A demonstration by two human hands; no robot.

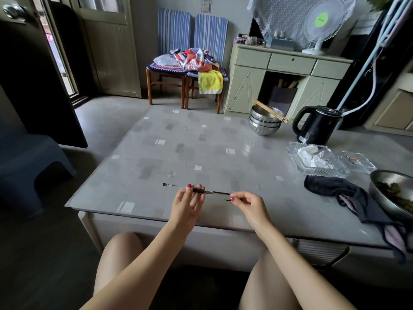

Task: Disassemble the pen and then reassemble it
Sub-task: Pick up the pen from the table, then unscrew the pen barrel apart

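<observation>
A dim room with a dark doorway on the left, two striped-back chairs (192, 63) piled with clothes against the far wall, a pale green cabinet (288, 72) carrying a white fan (321, 23), and in front of it all a low table (178, 142) with a glossy grey patterned top. Along its right side sit stacked steel bowls (264, 121) with chopsticks across them, a black kettle (317, 125), a clear glass tray (317, 159), a dark cloth (335, 190) and a metal bowl of greens (393, 193). Down at the near edge, the action: the left hand (187, 204) has thumb and fingertips pinched on the dark pen barrel (199, 190), tip end pointing right, the other fingers loosely spread. The right hand (250, 203) is curled, thumb and forefinger nipped on something thin, seemingly the refill (228, 199), though it is too small to be sure. Between the two, a thin dark rod (221, 193) runs left to right on the barrel's own line, off its tip. Everything lies on one sideways axis, hands facing each other, close but apart. So I judge a straight pull or push along that line is what counts next. A small dark piece (168, 185) lies on the tabletop just left of the left hand, probably the cap.
</observation>
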